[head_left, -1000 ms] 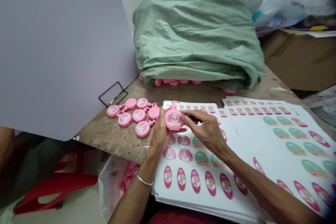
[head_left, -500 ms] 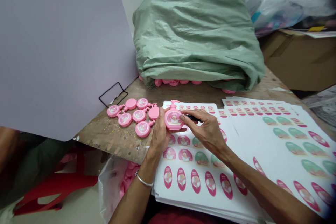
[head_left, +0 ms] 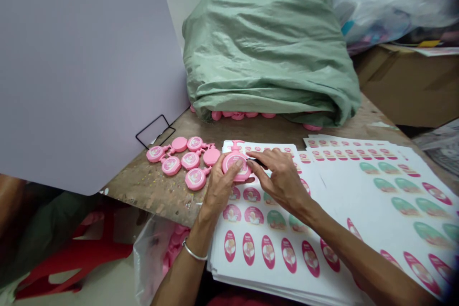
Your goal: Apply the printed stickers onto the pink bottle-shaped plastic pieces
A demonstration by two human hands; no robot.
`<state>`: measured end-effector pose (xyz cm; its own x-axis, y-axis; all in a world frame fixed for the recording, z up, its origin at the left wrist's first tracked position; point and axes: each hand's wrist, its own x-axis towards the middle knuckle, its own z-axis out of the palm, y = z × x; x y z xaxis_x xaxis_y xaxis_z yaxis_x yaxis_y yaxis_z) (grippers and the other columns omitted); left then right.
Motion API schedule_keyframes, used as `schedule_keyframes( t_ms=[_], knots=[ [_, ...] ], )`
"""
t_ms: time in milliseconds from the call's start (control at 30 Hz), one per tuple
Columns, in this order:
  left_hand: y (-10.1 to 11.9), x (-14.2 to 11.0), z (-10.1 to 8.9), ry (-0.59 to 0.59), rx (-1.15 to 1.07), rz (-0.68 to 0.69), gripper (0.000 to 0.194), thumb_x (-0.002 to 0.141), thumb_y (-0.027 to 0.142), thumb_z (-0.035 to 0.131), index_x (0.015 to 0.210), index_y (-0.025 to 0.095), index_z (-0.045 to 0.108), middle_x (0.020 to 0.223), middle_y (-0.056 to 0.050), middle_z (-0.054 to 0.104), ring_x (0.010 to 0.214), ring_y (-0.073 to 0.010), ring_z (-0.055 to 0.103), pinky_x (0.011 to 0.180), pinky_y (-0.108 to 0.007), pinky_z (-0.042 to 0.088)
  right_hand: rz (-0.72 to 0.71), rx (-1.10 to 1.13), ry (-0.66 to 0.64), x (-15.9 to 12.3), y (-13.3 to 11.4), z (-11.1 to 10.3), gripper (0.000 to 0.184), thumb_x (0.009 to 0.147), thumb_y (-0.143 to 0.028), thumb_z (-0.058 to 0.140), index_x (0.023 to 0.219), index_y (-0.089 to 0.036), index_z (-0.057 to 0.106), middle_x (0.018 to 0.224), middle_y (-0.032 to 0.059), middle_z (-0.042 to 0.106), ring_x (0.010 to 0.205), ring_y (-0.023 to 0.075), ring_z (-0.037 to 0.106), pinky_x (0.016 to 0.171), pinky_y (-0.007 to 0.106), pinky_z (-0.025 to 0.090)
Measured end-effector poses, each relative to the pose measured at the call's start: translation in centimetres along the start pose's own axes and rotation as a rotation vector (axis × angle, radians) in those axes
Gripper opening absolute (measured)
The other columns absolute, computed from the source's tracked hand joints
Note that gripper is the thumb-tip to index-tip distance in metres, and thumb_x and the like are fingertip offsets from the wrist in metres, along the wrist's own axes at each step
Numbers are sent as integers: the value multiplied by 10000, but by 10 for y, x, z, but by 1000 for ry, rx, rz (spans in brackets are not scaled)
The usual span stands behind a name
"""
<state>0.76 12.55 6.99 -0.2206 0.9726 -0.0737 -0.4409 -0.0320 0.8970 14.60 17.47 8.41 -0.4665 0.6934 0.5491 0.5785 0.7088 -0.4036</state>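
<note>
My left hand (head_left: 219, 186) is closed around a small pink toy pump bottle (head_left: 236, 154), its thumb lying across the round pink label on the front. The bottle stands upright, pump to the far side, above the sticker sheets. In my right hand (head_left: 283, 177) a slim black tool (head_left: 258, 162) is pinched; its exact kind does not show. The fingertips of that hand sit at the bottle's right edge. Beneath both hands lies a stack of white sticker sheets (head_left: 240, 270) printed with pink and green labels.
Several pink toy bottles (head_left: 195, 179), most labelled, lie on the wooden table (head_left: 161, 196) at left. A green sack (head_left: 268, 48) fills the back, more pink pieces under it. More sticker sheets (head_left: 344, 181) lie right. A clear bag (head_left: 147, 248) of pink pieces hangs below the table edge.
My left thumb has moved from the bottle's side onto its label. The right hand with the black tool has shifted slightly at the bottle's right edge. The view has tilted a little.
</note>
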Motion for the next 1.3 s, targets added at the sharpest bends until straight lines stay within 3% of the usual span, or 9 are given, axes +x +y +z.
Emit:
schedule_keyframes(
  t_ms=[167, 367, 467, 567, 700, 833, 1033, 1200, 1300],
  knots=[
    [4, -3, 2, -21, -58, -67, 419, 767, 344, 730, 1095, 136, 571, 998, -90, 671, 831, -186, 672, 742, -351, 599, 88, -283, 75, 3, 12, -7, 350, 963, -354, 452, 1132, -143, 673, 821, 105, 691, 831, 252, 589, 773, 412, 382],
    [3, -17, 7, -140, -25, -187, 461, 673, 209, 780, 1091, 153, 594, 932, -52, 662, 800, -166, 655, 724, -299, 573, 370, 474, -97, 7, 19, 10, 748, 743, -542, 696, 1369, -225, 440, 1351, 109, 563, 1088, 242, 617, 900, 380, 501],
    [2, -25, 2, -183, -30, -222, 459, 655, 245, 790, 1063, 154, 598, 929, -59, 656, 812, -188, 654, 694, -302, 568, 453, 500, -143, 6, 29, 25, 762, 698, -587, 713, 1325, -231, 467, 1334, 103, 570, 1139, 260, 597, 943, 390, 488],
    [8, -29, -21, -42, 96, -218, 404, 752, 422, 703, 1027, 150, 587, 866, -64, 657, 720, -190, 650, 637, -312, 552, 466, 276, -122, 3, 55, 36, 587, 788, -586, 611, 1214, -191, 530, 1147, 120, 648, 1021, 272, 624, 855, 399, 492],
    [26, -25, -74, 360, 675, 82, 331, 812, 486, 609, 883, 163, 609, 739, -4, 613, 670, -150, 567, 647, -263, 476, 309, -157, -206, -2, 90, 44, 316, 925, -392, 405, 952, -166, 625, 878, 111, 645, 841, 263, 578, 722, 390, 426],
    [36, -20, -123, 381, 945, 163, 315, 822, 470, 591, 828, 156, 624, 717, 5, 597, 679, -151, 530, 661, -264, 438, 124, -492, -196, 2, 100, 40, 294, 915, -377, 469, 906, -238, 728, 1059, 111, 628, 915, 286, 531, 767, 429, 376],
    [27, -22, -150, 330, 1179, 188, 300, 829, 453, 595, 959, 185, 632, 921, -55, 668, 854, -219, 607, 806, -352, 472, -14, -713, -329, 26, 75, 24, 341, 904, -340, 512, 1139, -150, 670, 988, 168, 618, 885, 318, 544, 751, 464, 401],
    [27, -8, -181, 516, 1254, 479, 424, 890, 448, 520, 1208, 168, 540, 1222, -145, 573, 1171, -253, 522, 1019, -408, 399, -264, -137, -481, 36, 12, 58, 973, 729, -590, 688, 1488, -115, 306, 1399, 245, 437, 1220, 362, 462, 947, 469, 431],
    [39, 19, -215, 634, 1261, 502, 440, 952, 437, 386, 1263, 148, 504, 1305, -174, 525, 1258, -261, 448, 1077, -440, 332, -221, -50, -646, 44, -20, 92, 1220, 550, -593, 808, 1523, -125, 239, 1504, 292, 285, 1325, 456, 349, 995, 554, 392]
  ],
)
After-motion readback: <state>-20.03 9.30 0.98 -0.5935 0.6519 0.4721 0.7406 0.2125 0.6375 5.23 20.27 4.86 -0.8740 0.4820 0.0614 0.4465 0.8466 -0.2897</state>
